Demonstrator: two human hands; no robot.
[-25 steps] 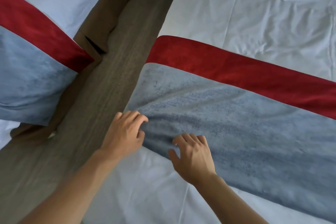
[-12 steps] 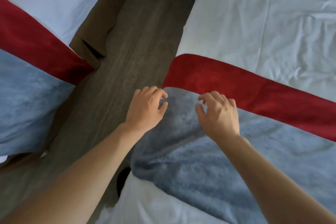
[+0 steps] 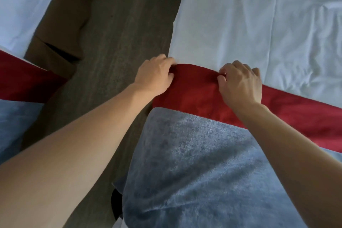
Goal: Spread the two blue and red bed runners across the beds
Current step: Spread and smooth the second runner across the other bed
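We look down at two beds with a strip of dark wood-grain floor (image 3: 118, 46) between them. Across the white-sheeted bed on our right (image 3: 249, 24) lies a plush bed runner with a wide blue band and a red band along its far edge (image 3: 194, 163); it runs from the bed's near corner at 6 o'clock out toward 3 o'clock, and its end hangs over the bed's side by the floor.

Our left hand (image 3: 154, 74) sits at the red band's end corner, just above centre at about 11 o'clock, fingers curled over the edge and gripping the cloth. Our right hand (image 3: 240, 83), toward 1 o'clock, pinches the far edge of the same red band between thumb and fingers, raising a small fold. The two hands are apart, with bare red cloth between them.

At 9 o'clock, the second blue and red runner (image 3: 20, 98) lies over the other white bed (image 3: 22, 9), only its end in view. A brown bed skirt (image 3: 61, 29) hangs below that mattress. A small dark shape (image 3: 115, 201) at 6 o'clock under the runner's edge may be a shoe; we cannot tell.
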